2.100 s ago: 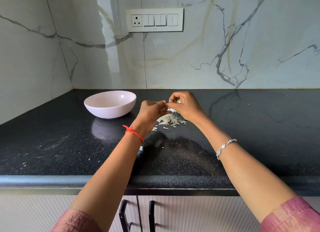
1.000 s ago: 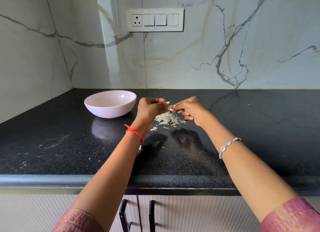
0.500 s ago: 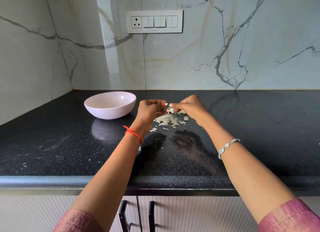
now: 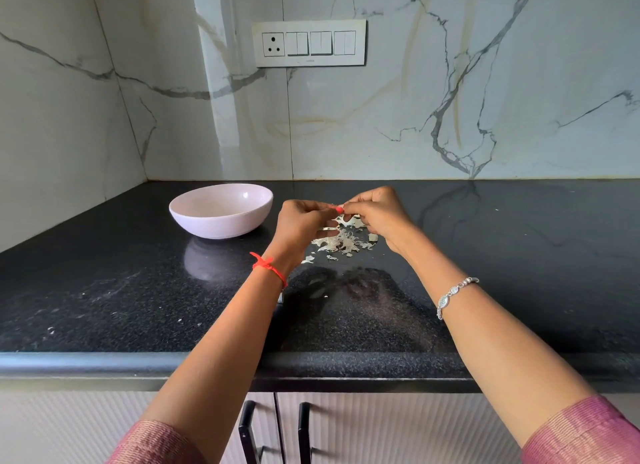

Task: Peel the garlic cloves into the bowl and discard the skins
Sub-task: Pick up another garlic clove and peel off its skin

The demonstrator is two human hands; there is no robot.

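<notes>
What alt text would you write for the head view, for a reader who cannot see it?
The left hand and right hand meet above a black countertop, both pinching a small piece too hidden to identify. Papery garlic skins lie scattered beneath them, with a pale bowl to their left.

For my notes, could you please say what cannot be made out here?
Head view:
- The garlic clove: hidden by the fingertips of left hand and right hand.
- Pale object beside the left wrist: mostly covered by the forearm.
- Cabinet handles: cut off by the bottom edge.

Pale pink bowl (image 4: 221,223) upright, papery white garlic skins (image 4: 341,244) scattered near its right
</notes>
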